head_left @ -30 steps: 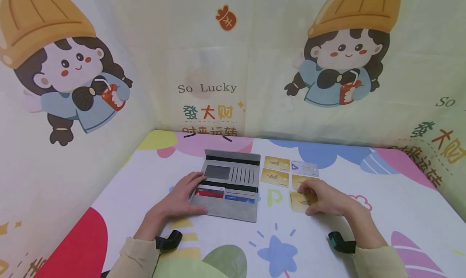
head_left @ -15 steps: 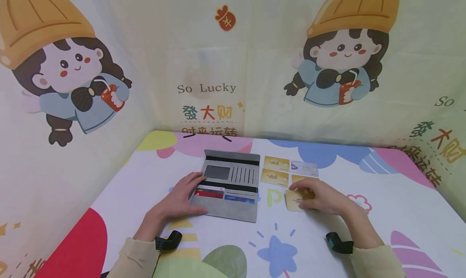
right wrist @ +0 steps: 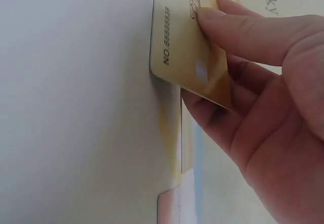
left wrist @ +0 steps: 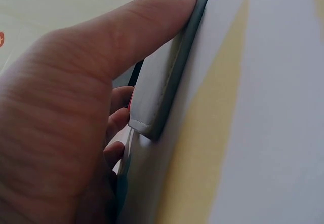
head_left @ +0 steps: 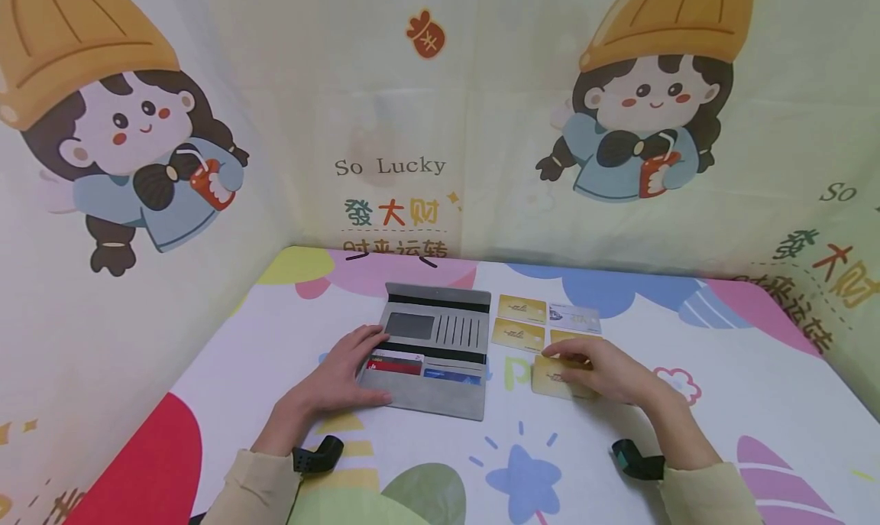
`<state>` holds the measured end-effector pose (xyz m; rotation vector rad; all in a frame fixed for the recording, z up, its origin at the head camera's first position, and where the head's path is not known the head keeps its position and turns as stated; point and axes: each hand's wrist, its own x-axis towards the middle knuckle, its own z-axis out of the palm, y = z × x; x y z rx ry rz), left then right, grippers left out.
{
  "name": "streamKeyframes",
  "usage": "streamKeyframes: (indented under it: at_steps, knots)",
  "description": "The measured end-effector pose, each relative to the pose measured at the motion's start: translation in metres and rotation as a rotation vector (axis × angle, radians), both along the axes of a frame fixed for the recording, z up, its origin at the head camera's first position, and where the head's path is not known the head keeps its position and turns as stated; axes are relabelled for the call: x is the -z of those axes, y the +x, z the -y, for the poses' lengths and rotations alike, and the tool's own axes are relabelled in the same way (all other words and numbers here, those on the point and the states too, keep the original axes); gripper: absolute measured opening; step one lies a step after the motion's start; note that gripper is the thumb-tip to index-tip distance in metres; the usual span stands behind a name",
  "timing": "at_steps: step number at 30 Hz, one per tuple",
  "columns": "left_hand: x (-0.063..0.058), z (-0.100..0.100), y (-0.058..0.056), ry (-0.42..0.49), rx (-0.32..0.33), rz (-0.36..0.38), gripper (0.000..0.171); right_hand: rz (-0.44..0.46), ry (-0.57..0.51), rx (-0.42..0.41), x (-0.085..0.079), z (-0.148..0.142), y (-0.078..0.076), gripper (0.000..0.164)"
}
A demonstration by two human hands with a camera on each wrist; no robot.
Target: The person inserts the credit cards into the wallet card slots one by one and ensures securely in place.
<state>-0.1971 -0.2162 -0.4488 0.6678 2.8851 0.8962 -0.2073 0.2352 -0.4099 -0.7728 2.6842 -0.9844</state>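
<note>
An unfolded grey wallet point(head_left: 440, 404) lies on the table, with a red card point(head_left: 395, 366) and a blue card point(head_left: 452, 377) in its lower pockets. My left hand point(head_left: 341, 368) rests at its left side, thumb along the front edge and fingers by the left edge. In the left wrist view the thumb point(left wrist: 147, 24) lies straight over the wallet's edge point(left wrist: 154, 89). My right hand point(head_left: 612, 372) pinches a gold card point(right wrist: 174, 36) between thumb and fingers, tilted with one edge close to the tabletop. Part of that card is hidden by the fingers.
Beyond the right hand, gold cards point(head_left: 522, 309) and a silver card point(head_left: 576, 318) lie in rows right of the wallet. One gold card point(head_left: 576, 336) is partly covered by the hand. A patterned cloth point(head_left: 426, 433) covers the table; printed curtains point(head_left: 495, 128) hang behind.
The gold card and my right hand have moved a little left, toward the wallet, and the card has tilted up. My left hand and the wallet have stayed put.
</note>
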Motion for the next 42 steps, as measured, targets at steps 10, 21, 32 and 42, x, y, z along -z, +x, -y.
streamKeyframes:
  at_steps: [10, 21, 32, 42]
  knots:
    - [-0.001, -0.001, 0.000, -0.005, -0.003, -0.002, 0.098, 0.020, -0.047, 0.007, -0.001, 0.006, -0.001, 0.033]
    - [0.000, 0.000, 0.001, -0.007, -0.010, 0.011, 0.098, -0.023, -0.062, -0.009, -0.005, 0.024, -0.009, 0.032]
    - [0.000, -0.001, -0.001, 0.000, -0.005, 0.004, 0.098, -0.003, -0.067, 0.005, -0.008, 0.041, -0.016, 0.033]
    - [-0.002, -0.001, 0.000, -0.003, -0.011, 0.012, 0.097, 0.009, -0.096, -0.002, -0.010, 0.055, -0.022, 0.033]
